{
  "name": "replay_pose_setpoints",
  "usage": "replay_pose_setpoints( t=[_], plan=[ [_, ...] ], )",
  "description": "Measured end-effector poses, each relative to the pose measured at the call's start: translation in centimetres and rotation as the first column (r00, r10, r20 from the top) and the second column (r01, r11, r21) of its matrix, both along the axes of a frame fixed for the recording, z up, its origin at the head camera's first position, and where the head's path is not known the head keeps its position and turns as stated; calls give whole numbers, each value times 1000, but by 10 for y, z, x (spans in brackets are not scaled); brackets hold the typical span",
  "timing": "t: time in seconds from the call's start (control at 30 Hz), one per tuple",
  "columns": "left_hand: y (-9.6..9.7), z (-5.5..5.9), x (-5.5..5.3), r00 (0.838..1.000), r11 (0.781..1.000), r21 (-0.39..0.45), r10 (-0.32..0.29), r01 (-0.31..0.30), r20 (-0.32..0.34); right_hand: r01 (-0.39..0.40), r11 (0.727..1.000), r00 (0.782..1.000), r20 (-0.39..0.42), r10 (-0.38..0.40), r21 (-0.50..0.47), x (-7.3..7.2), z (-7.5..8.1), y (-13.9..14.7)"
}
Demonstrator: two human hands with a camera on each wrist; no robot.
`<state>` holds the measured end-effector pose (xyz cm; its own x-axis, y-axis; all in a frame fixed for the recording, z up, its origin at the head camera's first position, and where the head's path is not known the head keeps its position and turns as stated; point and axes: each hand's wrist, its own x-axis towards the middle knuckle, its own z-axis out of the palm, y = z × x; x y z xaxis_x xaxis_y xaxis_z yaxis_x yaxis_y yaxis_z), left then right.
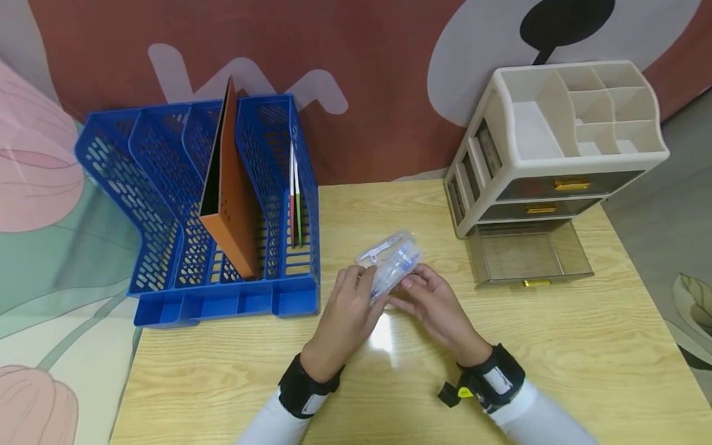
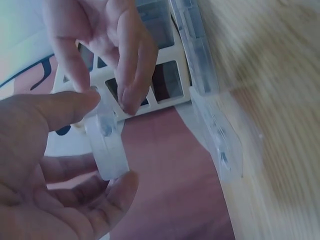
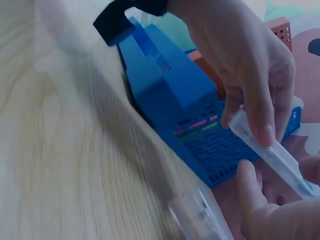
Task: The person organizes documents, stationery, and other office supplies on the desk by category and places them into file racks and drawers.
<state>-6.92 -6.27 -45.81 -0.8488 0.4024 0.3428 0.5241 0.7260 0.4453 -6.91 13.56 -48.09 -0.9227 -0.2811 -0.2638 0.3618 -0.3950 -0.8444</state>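
Note:
A slim clear plastic package (image 1: 396, 267) with blue print is held above the table between both hands. My left hand (image 1: 347, 306) pinches it, thumb on one side and fingers on the other, as the left wrist view shows. At its other end is my right hand (image 1: 436, 309), thumb against the package (image 3: 272, 155) and the other fingers apart from it; its grip is partly hidden. Just behind, a second clear package (image 1: 369, 254) with a whitish item inside lies on the table. What either package contains is too blurred to tell.
A blue file rack (image 1: 222, 289) stands at the left, holding an orange binder (image 1: 236, 216) and thin booklets (image 1: 296, 210). At the right is a white desktop organizer (image 1: 508, 157); its lowest drawer (image 1: 528, 256) is pulled out. A printed cloth (image 1: 378, 93) hangs behind the table.

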Motion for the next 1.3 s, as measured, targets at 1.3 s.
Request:
replay_pose_setpoints(
  t=[1.3],
  plan=[
    [-21, -11, 0, 999, 995, -93, -23, 19, -38, 259, 681, 957, -276, -87, 685, 8, 53, 106]
  ],
)
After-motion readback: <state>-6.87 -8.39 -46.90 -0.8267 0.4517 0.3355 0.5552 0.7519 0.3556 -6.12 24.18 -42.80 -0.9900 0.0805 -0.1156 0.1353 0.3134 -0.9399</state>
